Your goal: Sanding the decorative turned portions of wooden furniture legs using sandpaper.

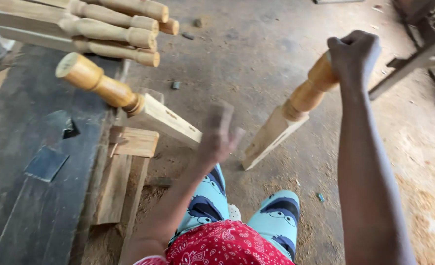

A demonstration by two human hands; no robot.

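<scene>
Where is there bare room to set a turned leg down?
Free: the dark bench top below the stacked legs, and the floor between that stack and the right hand. Crowded: the bench edge around the left hand and the wood scraps.

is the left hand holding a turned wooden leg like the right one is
No: the left hand is open and blurred in mid-air, gripping nothing, while the right hand has its grip closed around the turned wooden leg.

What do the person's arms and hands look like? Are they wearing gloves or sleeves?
No gloves: the left hand and right hand are both bare. Both forearms are bare too, with no watch or bracelet showing. The left hand is blurred. Below them you can see a red patterned top and light blue trousers with cartoon eyes.
</scene>
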